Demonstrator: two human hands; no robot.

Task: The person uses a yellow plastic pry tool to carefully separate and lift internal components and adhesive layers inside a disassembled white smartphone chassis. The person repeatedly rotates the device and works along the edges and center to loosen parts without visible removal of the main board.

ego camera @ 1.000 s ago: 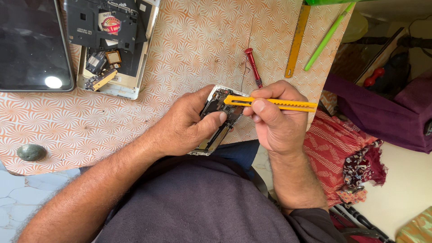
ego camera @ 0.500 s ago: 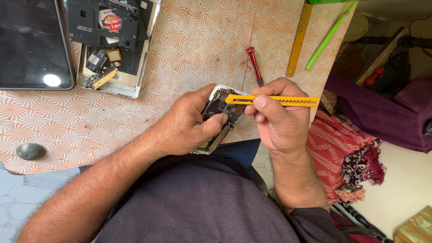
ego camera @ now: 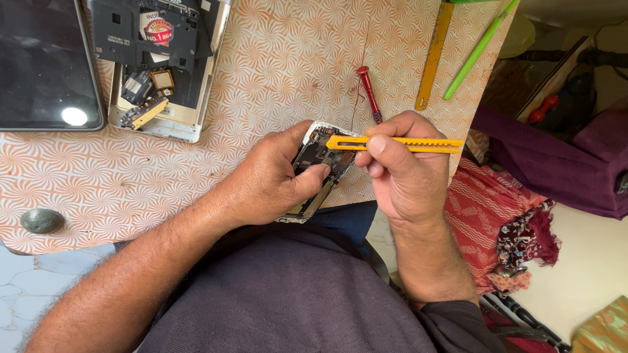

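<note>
On table [ego camera: 261,78]: dark tablet [ego camera: 46,65], gutted device [ego camera: 163,65], red screwdriver [ego camera: 369,95], yellow ruler [ego camera: 434,55], green stick [ego camera: 481,47], grey stone [ego camera: 41,220].

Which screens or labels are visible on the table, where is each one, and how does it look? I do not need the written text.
Dark glossy rectangular tablet screen: top left corner of the table, switched off, reflecting a bright spot.
Round red and yellow sticker label: on the black plastic cover inside the opened white device, right of the screen.
Opened white-edged phone: held in the left hand, circuit side up; its screen is not visible.
</note>
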